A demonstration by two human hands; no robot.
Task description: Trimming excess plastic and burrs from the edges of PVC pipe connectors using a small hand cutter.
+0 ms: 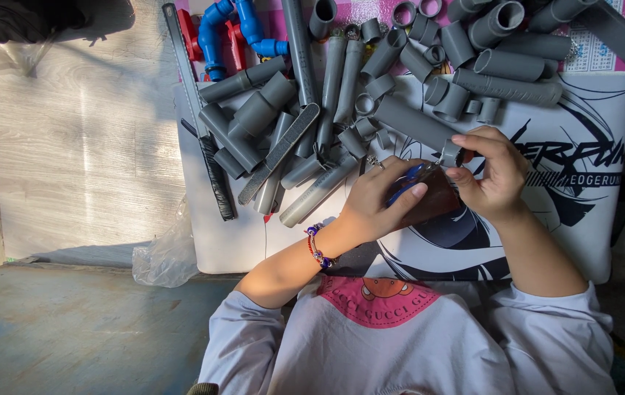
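Two hands are held close together over a white printed mat [605,241], and one small grey pipe ring [451,154] is pinched between them. The ring is gripped by the curled fingers of the right hand [494,175], thumb below and fingertips above, apparently so that its open end is turned toward the other hand. A dark reddish-brown object [437,199] with a blue part at its upper edge is clasped by the left hand [378,201], fingers closed over its top; what it is cannot be told. It is held just beside the ring, seemingly touching it, as if braced against it for steadiness.

A bead bracelet [316,247] in red and blue is worn on the left wrist. Both sleeves are pale and pushed back to the elbows.

Many grey pipe pieces [506,88], short sleeves, elbows and longer lengths, are heaped on the far part of the mat, within reach of both hands. A long grey file [279,153] is laid slantwise across the heap. A blue pipe assembly [236,33] with red handles lies beyond, at the far edge. A saw [199,121] with a black grip lies along the mat's left border. A crumpled clear plastic bag [166,256] rests on the pale wooden floor [78,146] beside the mat.
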